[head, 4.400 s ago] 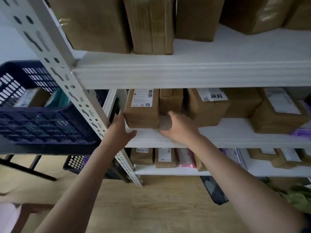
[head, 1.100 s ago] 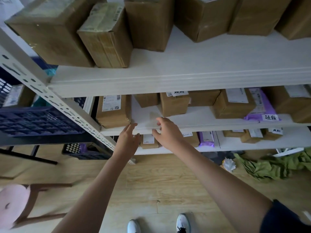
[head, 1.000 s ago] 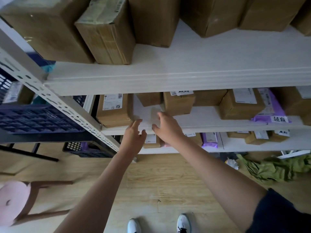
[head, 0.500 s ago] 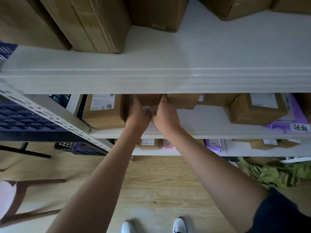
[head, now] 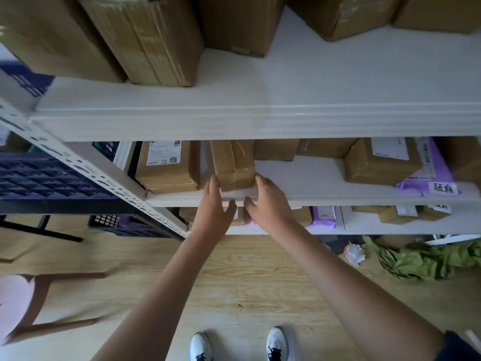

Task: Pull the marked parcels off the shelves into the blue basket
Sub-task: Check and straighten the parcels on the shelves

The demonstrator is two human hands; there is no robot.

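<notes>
A small taped brown parcel (head: 233,162) lies at the front of the middle shelf (head: 325,196), its near end over the edge. My left hand (head: 217,204) presses its left side and my right hand (head: 269,201) presses its right front corner, fingers fairly straight and thumbs below the parcel's near end. The blue basket (head: 52,175) stands to the left, beyond the rack's slanted white post (head: 86,168). No mark shows on the parcel's visible faces.
A labelled box (head: 166,165) sits just left of the parcel. Further right are more boxes (head: 380,162) and a purple bag (head: 429,175) with a handwritten tag. Large cartons (head: 145,37) fill the top shelf. On the floor lie a green cloth (head: 426,259) and a pink stool (head: 15,303).
Both hands reached deep into the middle shelf, and now they are back at its front edge. The small taped parcel has come forward between them.
</notes>
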